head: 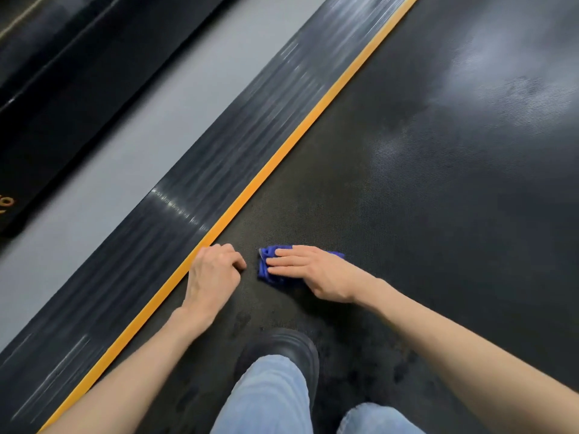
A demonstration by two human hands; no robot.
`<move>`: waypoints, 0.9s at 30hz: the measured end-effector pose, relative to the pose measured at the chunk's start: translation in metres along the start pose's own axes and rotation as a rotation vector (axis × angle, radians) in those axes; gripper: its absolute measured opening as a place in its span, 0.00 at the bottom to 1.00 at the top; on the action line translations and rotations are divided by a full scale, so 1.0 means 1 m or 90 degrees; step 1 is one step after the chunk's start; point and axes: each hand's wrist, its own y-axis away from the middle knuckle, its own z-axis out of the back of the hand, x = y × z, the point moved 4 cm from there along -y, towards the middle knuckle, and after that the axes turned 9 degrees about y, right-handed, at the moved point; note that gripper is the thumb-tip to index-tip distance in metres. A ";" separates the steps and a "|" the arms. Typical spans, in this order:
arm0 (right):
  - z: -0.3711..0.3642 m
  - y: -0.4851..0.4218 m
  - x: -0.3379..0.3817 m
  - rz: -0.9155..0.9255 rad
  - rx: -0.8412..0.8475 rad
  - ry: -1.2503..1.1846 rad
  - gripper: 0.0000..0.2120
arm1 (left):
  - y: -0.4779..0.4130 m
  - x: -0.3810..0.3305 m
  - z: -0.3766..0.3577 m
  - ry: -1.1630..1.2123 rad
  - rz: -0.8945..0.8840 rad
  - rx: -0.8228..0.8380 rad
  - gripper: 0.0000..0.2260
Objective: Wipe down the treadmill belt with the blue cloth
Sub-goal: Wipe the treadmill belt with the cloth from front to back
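A: Closest to you are your own knees in light blue jeans [269, 399], with one black shoe [282, 346] planted on the treadmill belt [407, 214]. Where's the cloth?

B: The blue cloth [266, 270] lies flat on the belt just ahead of that shoe, folded small. Your right hand [316, 274] presses on it with the fingers stretched out flat, so no closed grip there: it pins the cloth down with an open palm and has not closed around it.

A: And your left hand [213, 274]?

B: It rests on the belt just beside the orange stripe [282, 148], fingers curled under loosely. It has hold of nothing and stands a little apart from the cloth.

A: How far along would you judge yourself?

B: Early to midway, I'd say. Dull smudges show on the belt around your shoe, so that near part looks unfinished. Further up, the belt has pale patches, but whether that's dampness from wiping or only light reflecting, I can't tell. Much of the belt ahead and to your right seems left to cover.

A: The count?

B: One cloth, two hands, one shoe in view, one orange stripe, one ribbed side rail [219, 145] beyond it, and grey floor [103, 170] past that.
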 end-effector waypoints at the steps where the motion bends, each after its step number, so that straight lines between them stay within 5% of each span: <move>1: 0.004 0.004 -0.013 -0.003 0.003 0.005 0.30 | 0.001 0.000 0.000 0.004 -0.002 -0.001 0.13; 8: 0.068 0.029 -0.138 -0.493 -0.232 0.018 0.31 | 0.006 -0.010 -0.005 0.030 -0.080 -0.014 0.16; 10: 0.063 0.022 -0.124 -0.454 -0.233 0.014 0.30 | 0.004 -0.015 -0.008 0.044 -0.106 -0.003 0.19; 14: 0.014 0.034 -0.036 -0.100 -0.056 0.033 0.28 | -0.003 -0.017 -0.013 0.052 -0.116 0.033 0.19; 17: 0.009 0.050 -0.023 0.012 0.001 0.054 0.26 | -0.004 -0.020 -0.016 0.056 -0.079 0.043 0.17; 24: 0.070 0.003 -0.128 -0.356 -0.134 0.028 0.32 | -0.011 -0.024 -0.012 0.030 -0.071 0.088 0.14; 27: 0.073 -0.007 -0.113 -0.351 -0.147 0.046 0.30 | -0.019 -0.025 -0.013 0.018 -0.062 0.096 0.15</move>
